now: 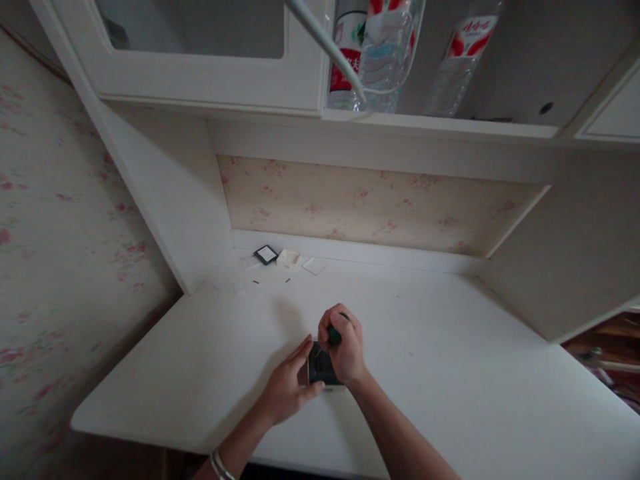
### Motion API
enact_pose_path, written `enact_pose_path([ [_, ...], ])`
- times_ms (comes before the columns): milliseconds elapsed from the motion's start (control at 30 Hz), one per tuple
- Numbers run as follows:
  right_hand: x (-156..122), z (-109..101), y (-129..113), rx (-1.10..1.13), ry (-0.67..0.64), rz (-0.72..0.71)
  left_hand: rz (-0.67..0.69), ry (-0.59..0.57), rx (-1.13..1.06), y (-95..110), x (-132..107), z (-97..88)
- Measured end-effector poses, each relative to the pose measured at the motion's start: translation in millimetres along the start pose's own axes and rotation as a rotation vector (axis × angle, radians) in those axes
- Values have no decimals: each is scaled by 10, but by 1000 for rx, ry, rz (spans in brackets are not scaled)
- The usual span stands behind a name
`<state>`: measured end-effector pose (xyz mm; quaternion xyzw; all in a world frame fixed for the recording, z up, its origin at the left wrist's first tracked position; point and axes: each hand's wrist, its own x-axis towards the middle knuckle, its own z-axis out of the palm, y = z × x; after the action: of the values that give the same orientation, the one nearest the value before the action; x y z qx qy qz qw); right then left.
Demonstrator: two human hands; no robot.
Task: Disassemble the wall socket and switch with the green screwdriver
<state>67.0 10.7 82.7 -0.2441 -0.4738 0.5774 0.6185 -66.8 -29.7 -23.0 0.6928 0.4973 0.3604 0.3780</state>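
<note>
A small square housing, dark inside with a pale edge, rests on the white desk. My left hand clasps it from the left, fingers at the far corner and thumb along the near edge. Above its right part, my right hand is closed in a fist around the dark green handle of what looks like a screwdriver. The tool's tip is hard to make out, and the fist covers part of the housing.
At the desk's back left lie a black-framed square piece, a white open box, a clear plate and two small dark screw-like pieces. Overhead, a shelf holds plastic bottles; a pale rod hangs before it.
</note>
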Motion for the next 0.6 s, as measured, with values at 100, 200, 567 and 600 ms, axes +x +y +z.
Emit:
enact_pose_path([
  [100,95,23,-27,-28,-54,53,29,-4,50,-40,-4,5],
  [200,155,43,-74,-87,-110,92,26,-8,64,-54,-4,3],
  [567,296,235,-771,-1609,-474,-104,22,14,34,-4,-3,-1],
  [600,317,247,-810,-1720,-491,-68,24,19,34,-14,-3,4],
])
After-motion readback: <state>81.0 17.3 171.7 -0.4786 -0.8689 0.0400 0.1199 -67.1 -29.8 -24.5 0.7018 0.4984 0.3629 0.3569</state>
